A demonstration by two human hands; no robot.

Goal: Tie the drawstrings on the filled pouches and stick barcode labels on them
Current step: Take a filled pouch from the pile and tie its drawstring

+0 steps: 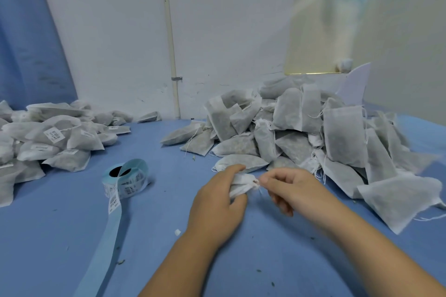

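Blue table [60,236], right of label roll [125,179]: our left hand [217,202] grips 1 pouch [241,184], our right hand [287,188] pinches its drawstring [258,184]

Label roll [125,179] left of unlabelled pouches [301,132]

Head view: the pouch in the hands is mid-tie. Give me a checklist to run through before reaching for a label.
1. White fabric pouch gripped by the left hand: ok.
2. Right hand pinching at the pouch's gathered neck: ok.
3. Knot finished: cannot tell; fingers and blur hide it.
4. Blue-backed roll of barcode labels lying left of the hands, strip trailing loose: ok.
5. Label already on this pouch: cannot tell; the hands cover most of it.
6. Pile of labelled pouches at far left kept apart from the heap of unlabelled pouches at right: ok.
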